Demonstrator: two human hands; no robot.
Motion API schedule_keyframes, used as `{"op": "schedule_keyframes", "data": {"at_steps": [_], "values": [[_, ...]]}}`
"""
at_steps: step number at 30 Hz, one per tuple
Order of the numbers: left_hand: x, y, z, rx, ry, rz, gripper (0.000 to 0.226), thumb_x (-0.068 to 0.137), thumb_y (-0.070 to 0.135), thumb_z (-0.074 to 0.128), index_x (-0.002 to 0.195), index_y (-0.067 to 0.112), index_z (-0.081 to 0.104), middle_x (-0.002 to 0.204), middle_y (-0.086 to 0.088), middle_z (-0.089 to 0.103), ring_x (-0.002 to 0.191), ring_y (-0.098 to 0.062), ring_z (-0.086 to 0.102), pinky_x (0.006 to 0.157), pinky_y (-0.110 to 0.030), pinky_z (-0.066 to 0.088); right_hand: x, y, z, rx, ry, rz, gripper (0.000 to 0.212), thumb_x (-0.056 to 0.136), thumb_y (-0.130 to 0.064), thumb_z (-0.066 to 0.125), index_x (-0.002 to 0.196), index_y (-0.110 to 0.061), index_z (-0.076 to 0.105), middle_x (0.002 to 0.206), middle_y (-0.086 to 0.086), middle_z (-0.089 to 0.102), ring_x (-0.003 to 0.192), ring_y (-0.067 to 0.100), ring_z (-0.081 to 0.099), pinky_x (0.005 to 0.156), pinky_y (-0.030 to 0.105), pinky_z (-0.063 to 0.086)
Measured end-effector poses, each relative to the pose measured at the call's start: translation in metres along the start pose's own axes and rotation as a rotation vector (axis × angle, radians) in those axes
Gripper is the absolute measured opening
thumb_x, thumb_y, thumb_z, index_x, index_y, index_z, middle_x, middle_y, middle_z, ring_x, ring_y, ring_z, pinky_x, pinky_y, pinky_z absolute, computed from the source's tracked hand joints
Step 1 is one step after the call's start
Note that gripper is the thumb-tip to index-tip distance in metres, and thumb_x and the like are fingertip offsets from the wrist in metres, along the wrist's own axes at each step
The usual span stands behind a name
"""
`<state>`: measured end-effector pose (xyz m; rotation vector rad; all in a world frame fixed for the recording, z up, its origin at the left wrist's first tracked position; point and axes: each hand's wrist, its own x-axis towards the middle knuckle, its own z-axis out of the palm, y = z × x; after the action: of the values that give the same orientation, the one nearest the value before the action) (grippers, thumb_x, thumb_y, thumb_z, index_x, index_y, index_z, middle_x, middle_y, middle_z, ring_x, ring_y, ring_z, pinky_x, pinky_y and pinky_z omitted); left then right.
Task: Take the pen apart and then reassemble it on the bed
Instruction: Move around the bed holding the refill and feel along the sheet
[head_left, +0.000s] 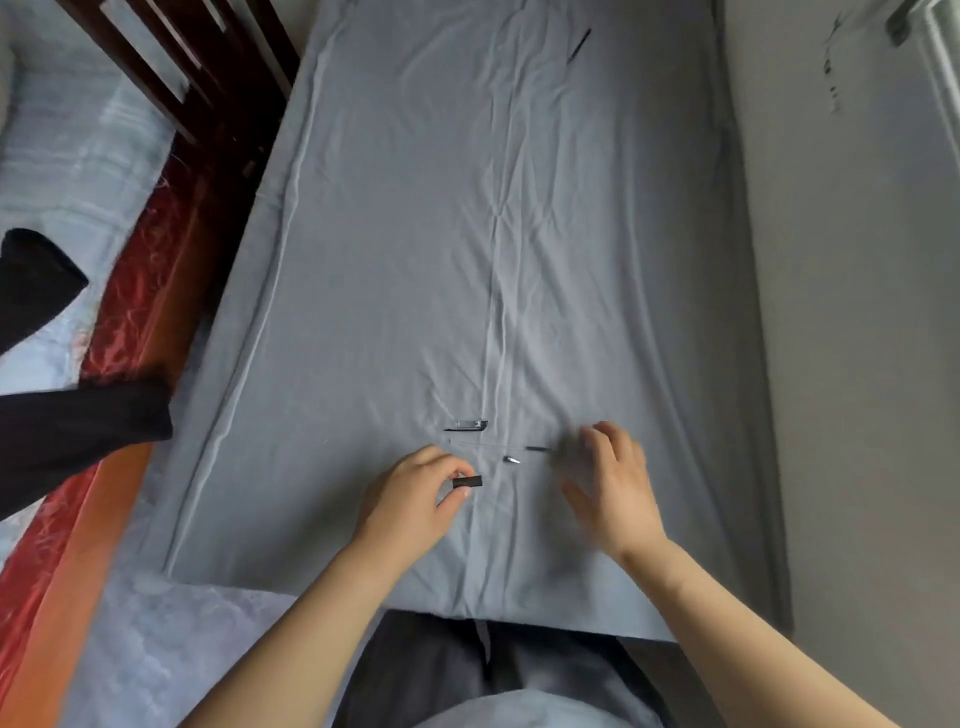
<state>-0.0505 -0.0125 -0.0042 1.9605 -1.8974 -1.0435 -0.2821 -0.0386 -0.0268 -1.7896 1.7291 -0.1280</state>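
Pen, black plastic ballpoint, at present in pieces on the grey-blue wrinkled bed sheet, all near the foot edge in front of you. Item one: a short black tubular grip section, pinched between thumb and fingertips of your left hand, just above the sheet. Item two: a small silver conical metal tip, lying loose between your hands. Item three: a thin dark refill rod, lying just beside your right hand; that hand is motion-blurred, fingers curled downward, and you cannot tell from this view whether it is touching or gripping the rod. Item four: a clear-and-black clip-bearing barrel piece, resting a little further up the bed. Also noted: a separate slim dark pen-like stick well apart at the far end of the bed. Handling, as a judgement: every part looks very light and rigid; the metal tip is smooth and likely to roll into a fold of the soft sheet, so lift it by its sides with fingertip pads. The refill is slender and probably bends if levered; take it near the middle. Hold the grip section and barrel around their girth, keeping the open ends free for threading. Any spring is too small to make out.
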Motion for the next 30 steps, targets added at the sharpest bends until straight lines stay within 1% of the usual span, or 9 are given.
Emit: {"op": "schedule_keyframes", "data": {"at_steps": [3,7,10,13,15,17,20,24,30], "values": [[0.017,0.004,0.016,0.021,-0.020,0.034,0.014,0.080,0.017,0.066,0.093,0.021,0.067,0.095,0.001,0.065,0.091,-0.022,0.061,0.080,-0.038,0.050,-0.020,0.010,0.002,-0.009,-0.036,0.015,0.060,0.079,-0.024,0.066,0.129,-0.007,0.038,0.137,0.014,0.037,0.122,0.035,0.035,0.100,0.044,0.039],[0.031,0.008,0.031,0.147,0.009,0.103,0.017,0.077,0.021,0.069,0.094,0.022,0.068,0.097,-0.001,0.067,0.098,-0.026,0.059,0.082,-0.041,0.047,-0.031,0.016,0.006,-0.039,-0.068,0.003,0.059,0.079,-0.028,0.065,0.128,-0.010,0.040,0.136,0.010,0.038,0.123,0.032,0.036,0.100,0.043,0.040],[0.029,0.009,0.038,0.244,0.044,0.081,0.022,0.077,0.030,0.068,0.099,0.028,0.065,0.106,0.005,0.062,0.107,-0.021,0.055,0.086,-0.038,0.040,-0.030,0.016,0.006,-0.036,-0.060,-0.032,0.057,0.080,-0.031,0.064,0.128,-0.012,0.040,0.136,0.010,0.039,0.124,0.031,0.036,0.098,0.044,0.041],[0.016,0.010,0.037,0.291,0.118,0.031,0.031,0.077,0.043,0.063,0.105,0.031,0.062,0.116,0.004,0.059,0.111,-0.021,0.053,0.091,-0.041,0.037,-0.026,0.007,0.003,-0.044,-0.052,-0.081,0.058,0.084,-0.037,0.058,0.133,-0.014,0.035,0.145,0.011,0.032,0.133,0.030,0.028,0.102,0.046,0.039],[0.003,0.010,0.030,0.330,0.137,-0.009,0.043,0.078,0.053,0.056,0.115,0.033,0.056,0.130,0.001,0.054,0.122,-0.022,0.046,0.100,-0.050,0.033,-0.025,-0.006,-0.002,-0.046,-0.045,-0.147,0.057,0.087,-0.041,0.052,0.135,-0.016,0.033,0.148,0.010,0.029,0.136,0.030,0.026,0.105,0.046,0.037],[-0.014,0.008,0.015,0.338,0.146,-0.066,0.054,0.079,0.062,0.046,0.127,0.037,0.045,0.143,0.001,0.043,0.134,-0.021,0.032,0.108,-0.058,0.021,-0.025,-0.026,-0.009,-0.049,-0.054,-0.232,0.057,0.089,-0.047,0.046,0.136,-0.019,0.032,0.150,0.008,0.026,0.138,0.028,0.023,0.107,0.046,0.035],[-0.046,0.001,-0.015,0.317,0.207,-0.140,0.065,0.078,0.070,0.030,0.135,0.041,0.031,0.151,0.002,0.031,0.141,-0.020,0.018,0.110,-0.060,0.013,-0.027,-0.064,-0.020,-0.062,-0.088,-0.370,0.057,0.089,-0.052,0.040,0.137,-0.022,0.029,0.152,0.005,0.025,0.140,0.025,0.020,0.110,0.047,0.031],[-0.099,-0.007,-0.053,0.287,0.309,-0.240,0.069,0.078,0.074,0.023,0.137,0.040,0.027,0.152,0.002,0.028,0.141,-0.020,0.016,0.110,-0.061,0.013,-0.042,-0.120,-0.026,-0.102,-0.136,-0.527,0.057,0.088,-0.052,0.041,0.135,-0.022,0.034,0.148,0.003,0.033,0.137,0.023,0.028,0.109,0.045,0.033],[-0.199,-0.034,-0.079,0.206,0.480,-0.376,0.068,0.078,0.072,0.025,0.135,0.037,0.032,0.149,0.005,0.032,0.139,-0.018,0.022,0.107,-0.063,0.019,-0.088,-0.187,-0.007,-0.201,-0.223,-0.727,0.059,0.087,-0.055,0.042,0.135,-0.021,0.035,0.146,0.002,0.036,0.136,0.022,0.028,0.110,0.044,0.031]]}}
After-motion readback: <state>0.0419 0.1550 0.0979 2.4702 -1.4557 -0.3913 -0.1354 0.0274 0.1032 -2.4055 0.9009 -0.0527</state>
